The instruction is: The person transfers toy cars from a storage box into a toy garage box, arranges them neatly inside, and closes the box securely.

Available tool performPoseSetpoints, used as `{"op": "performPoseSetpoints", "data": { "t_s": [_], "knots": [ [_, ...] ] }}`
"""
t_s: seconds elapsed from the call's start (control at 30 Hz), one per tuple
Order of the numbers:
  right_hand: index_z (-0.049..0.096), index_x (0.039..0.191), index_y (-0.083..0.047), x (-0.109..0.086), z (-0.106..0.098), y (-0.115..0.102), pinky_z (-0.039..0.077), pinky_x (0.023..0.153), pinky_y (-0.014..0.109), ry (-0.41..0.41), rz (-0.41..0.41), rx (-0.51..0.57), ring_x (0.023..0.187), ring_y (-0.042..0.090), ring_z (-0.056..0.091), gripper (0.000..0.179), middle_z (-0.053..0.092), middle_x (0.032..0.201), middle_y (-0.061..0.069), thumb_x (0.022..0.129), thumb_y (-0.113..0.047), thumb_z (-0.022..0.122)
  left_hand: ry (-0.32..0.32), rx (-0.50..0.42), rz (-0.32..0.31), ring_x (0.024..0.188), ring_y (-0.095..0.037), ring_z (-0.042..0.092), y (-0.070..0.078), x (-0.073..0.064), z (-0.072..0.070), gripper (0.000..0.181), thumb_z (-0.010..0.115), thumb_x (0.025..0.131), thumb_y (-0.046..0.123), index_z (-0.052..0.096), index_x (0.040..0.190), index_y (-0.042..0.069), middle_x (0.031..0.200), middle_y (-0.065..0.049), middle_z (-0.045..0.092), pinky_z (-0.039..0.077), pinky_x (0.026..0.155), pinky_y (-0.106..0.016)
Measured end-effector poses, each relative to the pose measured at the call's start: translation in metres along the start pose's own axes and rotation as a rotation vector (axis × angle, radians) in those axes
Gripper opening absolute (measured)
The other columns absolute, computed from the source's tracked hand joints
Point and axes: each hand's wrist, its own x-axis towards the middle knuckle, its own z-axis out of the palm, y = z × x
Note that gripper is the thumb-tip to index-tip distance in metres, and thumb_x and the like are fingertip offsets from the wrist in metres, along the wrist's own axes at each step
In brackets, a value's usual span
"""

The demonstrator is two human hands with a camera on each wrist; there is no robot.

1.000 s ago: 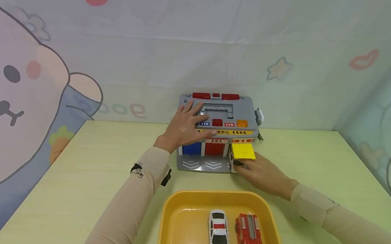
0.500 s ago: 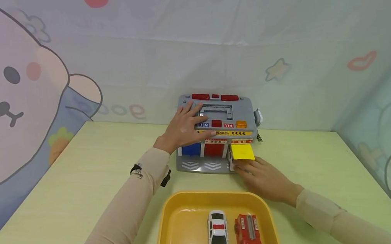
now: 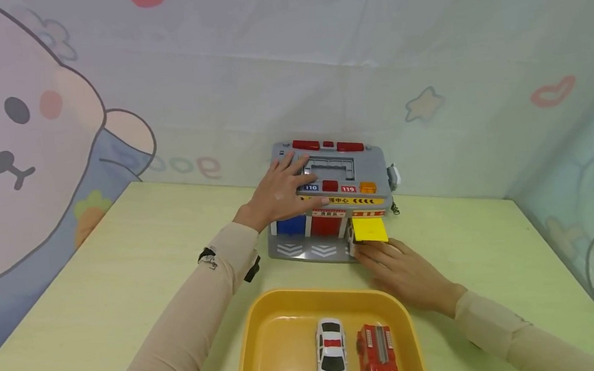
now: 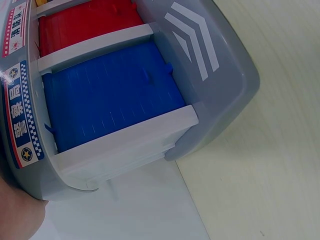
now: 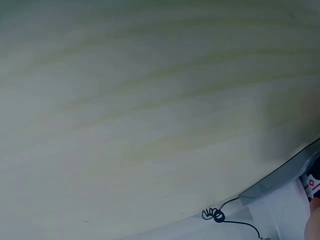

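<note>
A grey toy rescue station stands near the wall, with a blue door and a red door down. Its yellow door is raised. My left hand rests on the left of the roof, fingers spread. Under the yellow door, my right hand holds a white toy car at the mouth of the third bay; most of the car is hidden by the door and fingers. In the right wrist view, a bit of the white toy car with red marks shows beside a fingertip.
A yellow tray sits in front of the station, holding a white police car and a red fire truck. A coiled black cord hangs at the station's right side. The printed backdrop rises close behind.
My right hand has shifted slightly in under the yellow door, and less of the white toy car shows now. The left hand has stayed on the roof.
</note>
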Motion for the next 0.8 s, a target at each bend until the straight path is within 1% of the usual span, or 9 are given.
{"op": "performPoseSetpoints", "data": {
  "t_s": [0.1,0.23,0.4,0.5,0.6,0.73,0.8],
  "knots": [
    [0.034,0.157,-0.015,-0.003,0.001,0.0,0.032,0.119,0.053,-0.012,0.008,0.036,0.15,0.026,0.034,0.065,0.031,0.164,0.001,0.1,-0.043,0.054,0.004,0.006,-0.001,0.157,-0.031,0.008,0.0,0.0,0.0,0.069,0.057,0.089,0.065,0.056,0.144,0.022,0.166,-0.006,0.027,0.005,0.127,-0.051],
    [0.031,0.158,-0.016,-0.005,0.001,0.001,0.028,0.121,0.054,-0.031,0.008,0.046,0.153,0.025,0.028,0.066,0.027,0.166,0.0,0.102,-0.048,0.047,0.004,0.009,0.001,0.157,-0.031,0.008,0.0,0.0,-0.001,0.068,0.057,0.09,0.064,0.056,0.144,0.023,0.166,-0.006,0.027,0.005,0.127,-0.051],
    [0.035,0.156,-0.014,-0.004,0.0,0.002,0.026,0.121,0.056,-0.051,0.008,0.061,0.153,0.026,0.028,0.064,0.026,0.166,0.001,0.103,-0.049,0.044,0.004,0.007,0.001,0.157,-0.031,0.008,0.0,0.0,-0.001,0.068,0.057,0.09,0.064,0.057,0.143,0.023,0.166,-0.007,0.027,0.005,0.127,-0.052],
    [0.034,0.157,-0.013,-0.001,-0.002,0.002,0.023,0.122,0.056,-0.083,0.031,0.077,0.154,0.025,0.026,0.066,0.024,0.167,0.001,0.103,-0.051,0.043,0.004,0.006,0.003,0.157,-0.031,0.008,0.0,0.0,-0.001,0.068,0.057,0.09,0.064,0.057,0.143,0.022,0.166,-0.007,0.027,0.005,0.127,-0.052],
    [0.033,0.157,-0.014,0.002,-0.003,0.001,0.018,0.124,0.057,-0.123,0.062,0.08,0.154,0.024,0.025,0.068,0.023,0.167,0.0,0.103,-0.054,0.04,0.003,0.0,0.003,0.157,-0.031,0.008,0.0,-0.001,-0.001,0.068,0.057,0.09,0.064,0.057,0.144,0.022,0.166,-0.006,0.027,0.004,0.127,-0.052],
    [0.034,0.156,-0.014,0.005,-0.004,0.0,0.012,0.124,0.059,-0.142,0.079,0.064,0.153,0.025,0.027,0.07,0.026,0.165,0.002,0.102,-0.057,0.041,-0.003,-0.01,-0.001,0.158,-0.031,0.007,0.0,-0.001,-0.001,0.068,0.057,0.09,0.064,0.056,0.144,0.023,0.166,-0.006,0.027,0.004,0.127,-0.051],
    [0.036,0.156,-0.013,0.006,-0.004,0.0,0.01,0.124,0.059,-0.138,0.084,0.059,0.153,0.026,0.029,0.071,0.029,0.164,0.004,0.101,-0.057,0.042,-0.003,-0.011,-0.002,0.158,-0.031,0.007,0.0,-0.001,-0.002,0.068,0.057,0.09,0.064,0.056,0.144,0.023,0.166,-0.006,0.027,0.004,0.127,-0.051]
  ]
}}
